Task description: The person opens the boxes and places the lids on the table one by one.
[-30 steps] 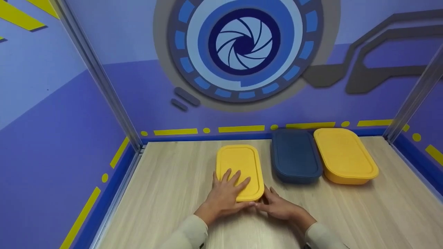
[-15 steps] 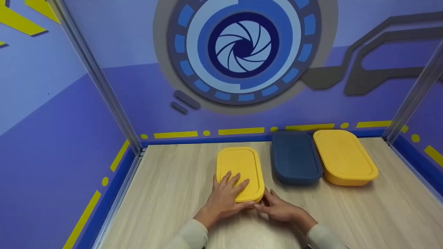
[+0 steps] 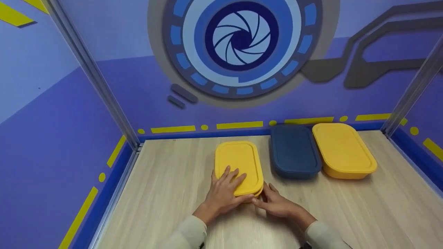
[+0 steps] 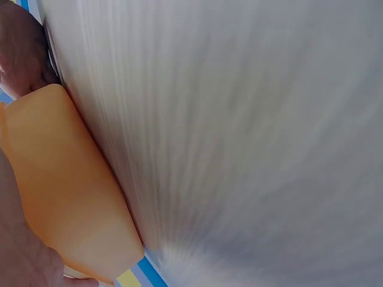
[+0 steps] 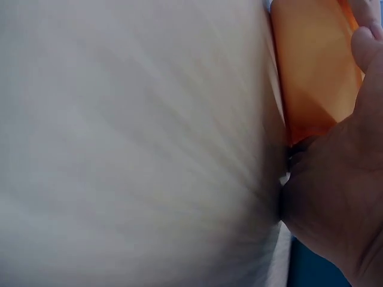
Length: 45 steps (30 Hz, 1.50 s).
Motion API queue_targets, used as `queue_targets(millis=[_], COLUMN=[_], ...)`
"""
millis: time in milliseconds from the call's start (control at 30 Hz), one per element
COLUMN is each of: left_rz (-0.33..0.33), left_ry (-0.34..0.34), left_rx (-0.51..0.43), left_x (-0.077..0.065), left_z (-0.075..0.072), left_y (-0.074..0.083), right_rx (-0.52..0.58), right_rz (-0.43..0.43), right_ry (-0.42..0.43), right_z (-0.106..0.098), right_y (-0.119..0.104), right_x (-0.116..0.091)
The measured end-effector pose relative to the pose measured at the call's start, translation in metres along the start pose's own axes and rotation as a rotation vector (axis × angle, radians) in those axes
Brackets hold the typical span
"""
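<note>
A yellow lidded lunch box lies flat on the wooden table, its long side pointing away from me. My left hand rests spread over the near left part of its lid, with the thumb along the front edge. Around the near right corner, my right hand has its thumb at the front and its fingers by the right side. A narrow gap shows under the lid at that corner. In the left wrist view, the box's side wall stands between both hands. The right fingertips are partly hidden in the right wrist view.
A dark blue lunch box and a second yellow one stand side by side at the back right, lids on. Printed panels enclose the table at the back and both sides.
The lid's near right corner has risen slightly from the box at my right hand. Both hands keep nearly the same places; the whole view has shifted a little.
</note>
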<state>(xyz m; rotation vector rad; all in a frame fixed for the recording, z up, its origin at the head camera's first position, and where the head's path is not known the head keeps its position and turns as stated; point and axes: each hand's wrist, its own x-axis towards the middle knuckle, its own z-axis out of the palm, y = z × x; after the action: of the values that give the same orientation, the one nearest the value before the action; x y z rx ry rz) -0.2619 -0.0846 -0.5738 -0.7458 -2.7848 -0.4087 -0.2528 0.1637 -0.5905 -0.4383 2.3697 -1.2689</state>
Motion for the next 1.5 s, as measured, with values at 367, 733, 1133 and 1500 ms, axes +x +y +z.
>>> queue_targets(millis=[367, 733, 1133, 1500], left_rz=[-0.017, -0.013, 0.01, 0.044], left_ry=[0.025, 0.033, 0.039, 0.065], left_rx=[-0.012, -0.023, -0.015, 0.134], left_x=[0.003, -0.003, -0.013, -0.023], left_z=[0.0, -0.001, -0.007, -0.014], left_y=[0.003, 0.002, 0.01, 0.012], right_rx=[0.113, 0.062, 0.015, 0.032], right_rz=[-0.279, -0.138, -0.056, -0.048], right_ry=[0.171, 0.105, 0.125, 0.128], right_z=[-0.004, -0.008, -0.009, -0.009], right_y=[-0.005, -0.014, -0.019, -0.015], right_x=[0.019, 0.019, 0.02, 0.021])
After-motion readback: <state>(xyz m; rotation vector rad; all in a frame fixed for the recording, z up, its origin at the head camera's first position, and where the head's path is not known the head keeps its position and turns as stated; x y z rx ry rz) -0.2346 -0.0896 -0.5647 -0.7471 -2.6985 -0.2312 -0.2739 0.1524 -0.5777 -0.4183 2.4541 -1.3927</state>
